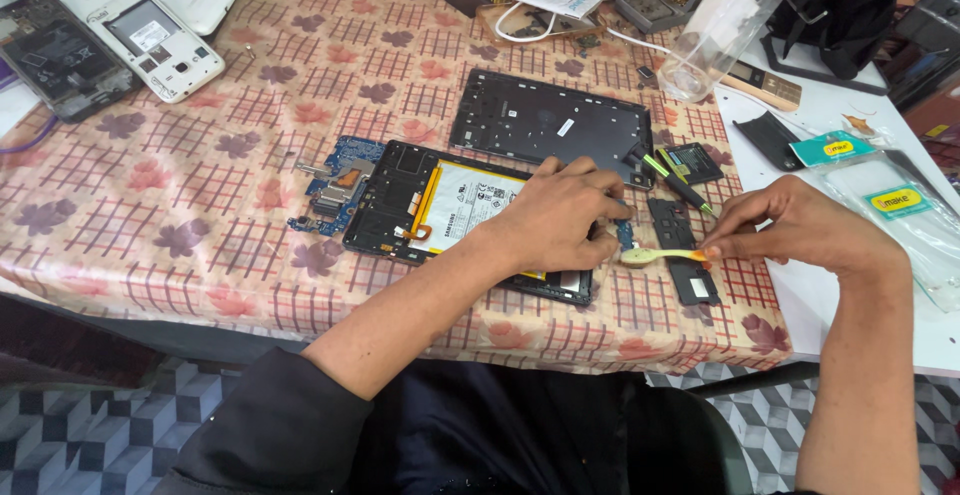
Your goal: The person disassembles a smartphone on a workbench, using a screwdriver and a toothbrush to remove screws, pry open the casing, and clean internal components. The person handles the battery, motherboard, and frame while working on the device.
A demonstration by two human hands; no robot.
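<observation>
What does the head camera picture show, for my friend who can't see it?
A person's left hand presses on an opened tablet with its white battery showing, while the right hand holds a small yellow brush beside it. Around them on a flowered tablecloth lie a blue circuit board, a black back cover and opened phones.

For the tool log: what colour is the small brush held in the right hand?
Pale yellow brush, pinched by the right hand; head view.
</observation>
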